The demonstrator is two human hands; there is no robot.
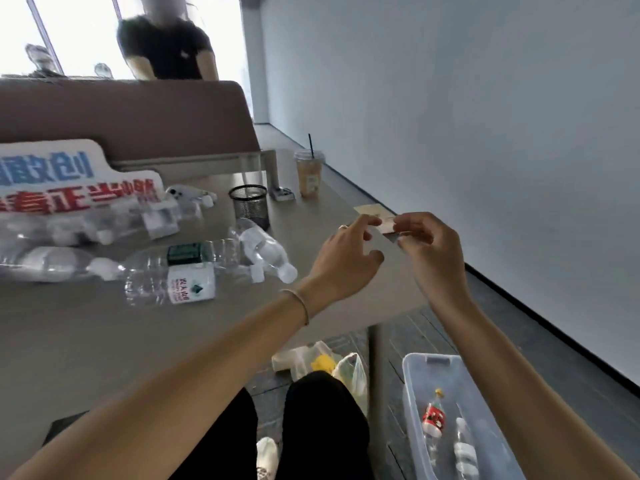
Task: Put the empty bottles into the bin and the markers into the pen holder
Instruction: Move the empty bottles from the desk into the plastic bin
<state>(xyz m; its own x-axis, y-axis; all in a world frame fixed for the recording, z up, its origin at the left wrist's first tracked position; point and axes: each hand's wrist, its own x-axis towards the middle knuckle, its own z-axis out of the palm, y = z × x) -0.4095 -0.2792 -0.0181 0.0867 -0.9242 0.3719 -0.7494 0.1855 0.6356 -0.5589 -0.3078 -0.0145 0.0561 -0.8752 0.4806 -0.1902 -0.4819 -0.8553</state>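
Note:
Several empty clear plastic bottles lie on the table point(86, 334): one with a white and green label point(173, 280), one pointing its cap toward me point(265, 251), more at the left point(52, 263). A black mesh pen holder point(250, 204) stands behind them. On the floor at the right is a clear plastic bin point(414, 386) holding a red-labelled bottle point(434, 415) and a clear one point(464, 448). My left hand point(346, 258) and my right hand point(433, 251) meet over the table's right edge, both pinching a small pale card point(388, 224). No markers are visible.
An iced drink cup with a straw point(309, 173) stands at the table's far end, beside a small grey object point(282, 194). A sign with blue and red characters point(69, 181) lies at the left. Plastic bags point(332, 367) sit on the floor. A person in black point(166, 46) stands behind a partition.

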